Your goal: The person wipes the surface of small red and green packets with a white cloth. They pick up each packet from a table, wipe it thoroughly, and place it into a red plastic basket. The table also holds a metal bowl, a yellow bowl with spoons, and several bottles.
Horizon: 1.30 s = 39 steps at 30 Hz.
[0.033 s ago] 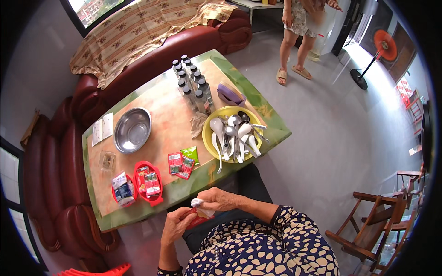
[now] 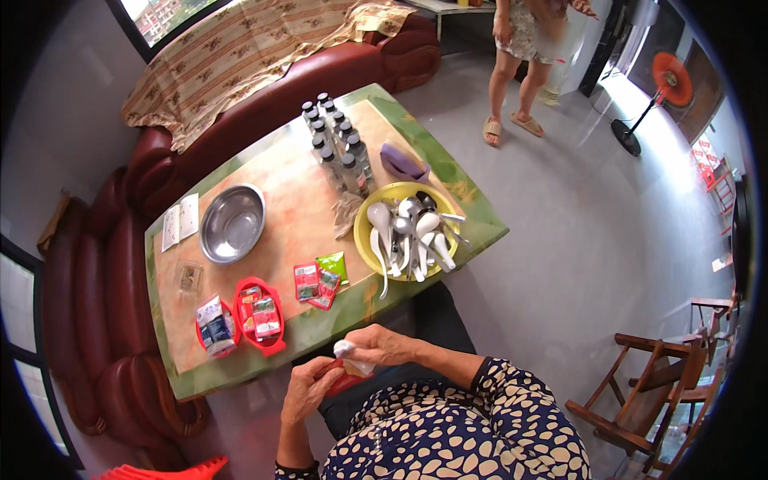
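Above my lap and just off the table's near edge, both hands are close together. My right hand (image 2: 384,347) is closed round a crumpled white cloth (image 2: 345,350), which bulges out past the fingers. My left hand (image 2: 310,390) pinches the edge of a red item (image 2: 346,382); its kind is unclear, partly hidden by the fingers and cloth. On the table ahead, a yellow basin (image 2: 362,240) holds several white and metal spoons (image 2: 406,228). Left of it lie red packets (image 2: 306,282) and a green packet (image 2: 333,266).
Two red baskets (image 2: 278,346) with packets stand near the table's front left, behind them a steel basin (image 2: 232,224). Dark-capped bottles (image 2: 350,168) and a purple item (image 2: 404,163) are farther back. A person (image 2: 516,72) stands beyond; a wooden chair (image 2: 640,392) is at right.
The view has shifted very slightly, so the table appears a little to the right. Both hands keep their hold on the cloth and the red item.
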Each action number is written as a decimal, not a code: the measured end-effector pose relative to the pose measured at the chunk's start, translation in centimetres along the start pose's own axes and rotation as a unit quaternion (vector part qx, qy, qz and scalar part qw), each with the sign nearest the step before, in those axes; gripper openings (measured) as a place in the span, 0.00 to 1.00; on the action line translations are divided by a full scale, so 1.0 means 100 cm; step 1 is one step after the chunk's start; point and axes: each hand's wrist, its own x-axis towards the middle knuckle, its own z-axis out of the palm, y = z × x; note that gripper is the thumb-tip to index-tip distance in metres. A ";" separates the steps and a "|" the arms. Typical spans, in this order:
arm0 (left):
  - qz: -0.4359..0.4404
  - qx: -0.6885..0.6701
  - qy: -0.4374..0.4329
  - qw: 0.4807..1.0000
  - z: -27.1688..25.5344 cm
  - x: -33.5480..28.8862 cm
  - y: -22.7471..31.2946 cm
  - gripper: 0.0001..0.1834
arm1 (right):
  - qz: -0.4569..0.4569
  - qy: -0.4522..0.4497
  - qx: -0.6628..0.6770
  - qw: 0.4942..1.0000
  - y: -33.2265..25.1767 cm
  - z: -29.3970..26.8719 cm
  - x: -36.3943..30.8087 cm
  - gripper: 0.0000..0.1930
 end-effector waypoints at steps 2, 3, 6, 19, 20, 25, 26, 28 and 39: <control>-0.044 -0.048 0.008 0.998 -0.001 -0.001 0.007 0.10 | 0.103 0.038 0.174 0.979 0.004 0.015 -0.009 0.11; -0.065 -0.044 0.032 0.996 -0.003 -0.009 0.011 0.09 | 0.096 0.078 0.167 0.978 0.009 0.025 -0.012 0.12; -0.031 -0.087 0.148 0.985 -0.021 -0.006 0.005 0.07 | 0.119 0.197 0.128 0.965 0.025 0.012 -0.019 0.09; 0.025 -0.351 0.217 0.910 0.043 0.030 -0.004 0.08 | 0.037 0.302 0.225 0.925 0.000 0.044 0.021 0.12; 0.026 -0.355 0.216 0.909 0.045 0.031 -0.003 0.08 | 0.037 0.310 0.207 0.927 0.001 0.043 0.022 0.12; 0.024 -0.366 0.215 0.905 0.050 0.036 -0.002 0.07 | 0.043 0.316 0.259 0.912 0.005 0.034 0.025 0.12; 0.027 -0.366 0.216 0.905 0.049 0.036 -0.002 0.07 | 0.040 0.331 0.281 0.900 0.009 0.034 0.028 0.13; 0.016 -0.349 0.211 0.913 0.046 0.033 -0.004 0.07 | 0.028 0.388 0.302 0.870 0.001 0.025 0.030 0.14; 0.025 -0.186 0.095 0.978 0.029 0.019 -0.025 0.08 | -0.081 0.053 -0.199 0.975 -0.013 -0.007 0.028 0.09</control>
